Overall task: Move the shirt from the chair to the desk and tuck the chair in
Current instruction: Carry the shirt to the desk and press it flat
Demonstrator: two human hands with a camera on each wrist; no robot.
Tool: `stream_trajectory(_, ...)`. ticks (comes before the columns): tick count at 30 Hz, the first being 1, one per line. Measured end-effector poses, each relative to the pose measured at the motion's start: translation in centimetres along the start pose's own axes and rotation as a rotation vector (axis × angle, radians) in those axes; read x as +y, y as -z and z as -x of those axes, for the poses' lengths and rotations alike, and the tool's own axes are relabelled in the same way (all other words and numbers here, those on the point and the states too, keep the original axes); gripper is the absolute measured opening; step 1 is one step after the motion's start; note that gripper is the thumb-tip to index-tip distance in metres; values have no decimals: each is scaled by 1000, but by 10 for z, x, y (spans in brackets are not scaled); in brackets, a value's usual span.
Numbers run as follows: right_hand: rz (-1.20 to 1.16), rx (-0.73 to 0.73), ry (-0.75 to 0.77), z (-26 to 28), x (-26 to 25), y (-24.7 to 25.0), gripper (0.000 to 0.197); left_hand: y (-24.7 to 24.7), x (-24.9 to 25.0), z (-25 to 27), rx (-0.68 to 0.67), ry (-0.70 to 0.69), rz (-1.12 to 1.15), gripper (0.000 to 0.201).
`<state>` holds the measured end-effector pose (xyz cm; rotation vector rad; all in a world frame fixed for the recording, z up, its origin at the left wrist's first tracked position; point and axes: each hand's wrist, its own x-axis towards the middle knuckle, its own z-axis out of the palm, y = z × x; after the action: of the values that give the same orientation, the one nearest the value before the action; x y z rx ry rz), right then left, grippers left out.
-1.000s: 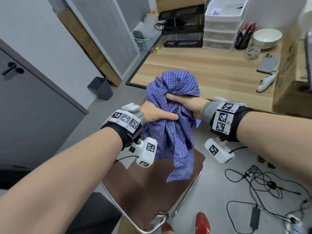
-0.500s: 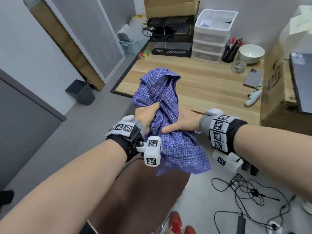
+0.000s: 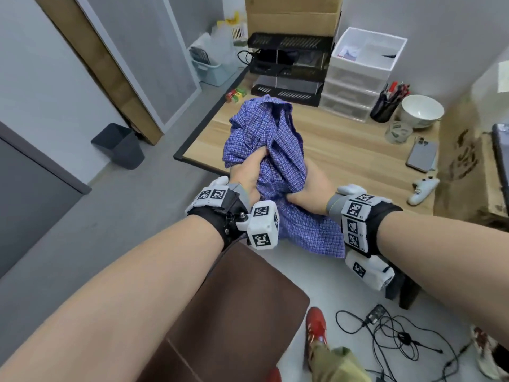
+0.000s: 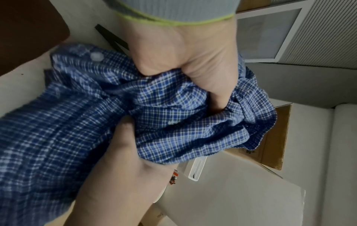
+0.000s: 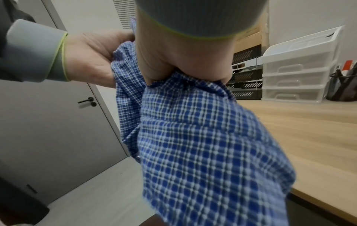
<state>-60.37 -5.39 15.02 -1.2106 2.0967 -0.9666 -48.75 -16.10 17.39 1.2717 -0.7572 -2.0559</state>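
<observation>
So right now the shirt [image 3: 265, 150] is bunched into a ball and held up in the air by both hands, sitting over the near edge of the table [image 3: 344, 150] and not resting on it yet. The left hand [image 3: 246, 175] has its fingers dug into the left side of the bundle with the thumb hooked over a fold, and the right hand [image 3: 311, 193] is clamped around the other side, fingers buried in the cloth. Both wrist views show the same thing: fists closed tight on blue checked fabric.

Why two hands on one shirt? My guess is it's a floppy thing with sleeves and tails everywhere, so gathering it from both sides keeps most of it in one lump. Even so, a flap hangs loose below the right wrist, so it isn't fully contained.

The chair [image 3: 237, 307] is behind and below the hands, brown seat bare, standing out from the table, so that half of the job isn't started.

Landing spot looks decent. The front left part of the table is open wood, while the phone [image 3: 421, 157], the bowl [image 3: 421, 111], the pen cup [image 3: 385, 107], the drawer unit [image 3: 358, 78] and the black trays [image 3: 287, 70] sit further back or off to the right. I'd figure dropping the bundle on the near left keeps it off all that. One thing to watch: the cables [image 3: 399, 334] on the floor by the feet once the chair gets pushed.
</observation>
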Motion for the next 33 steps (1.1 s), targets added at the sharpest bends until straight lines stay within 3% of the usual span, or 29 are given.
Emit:
stream_trajectory(2,75,21,-6,-23,4,13,67,-15,6,-16,-71,28,-12,65)
stream_trajectory(5,54,19,-39,-63,18,35,63,-47,11,-43,-188,64,15,45)
stream_trajectory(9,-115,-79,-82,-114,48,55,102,-89,15,-82,-215,82,51,30)
stream_trajectory(11,-95,-147,-127,-144,70,68,93,-116,13,-105,-181,79,47,28)
stream_trajectory(14,12,-179,-164,-173,90,88,48,-142,7,-136,-169,82,4,26)
stream_trajectory(16,127,-191,-192,-196,108,103,32,-160,-3,-163,-122,143,-49,27)
stream_trajectory(21,381,-205,-178,-248,137,127,43,-176,-24,-235,64,206,-263,63)
stream_trajectory(24,496,-256,-186,-274,155,136,51,-179,-38,-265,129,202,-439,28)
stream_trajectory(25,523,-279,-205,-282,161,137,50,-173,-52,-290,132,202,-529,35)
stream_trajectory(27,545,-315,-219,-291,171,133,46,-165,-68,-317,105,192,-749,88)
stream_trajectory(28,547,-319,-217,-295,178,131,49,-160,-76,-331,76,188,-878,104)
stream_trajectory(30,603,-289,-170,-298,195,123,81,-162,-75,-321,178,83,-1113,94)
stream_trajectory(31,635,-242,-126,-297,203,119,100,-168,-69,-304,262,-70,-1227,86)
stream_trajectory(33,660,-153,-14,-294,219,110,123,-174,-67,-290,234,-409,-1500,83)
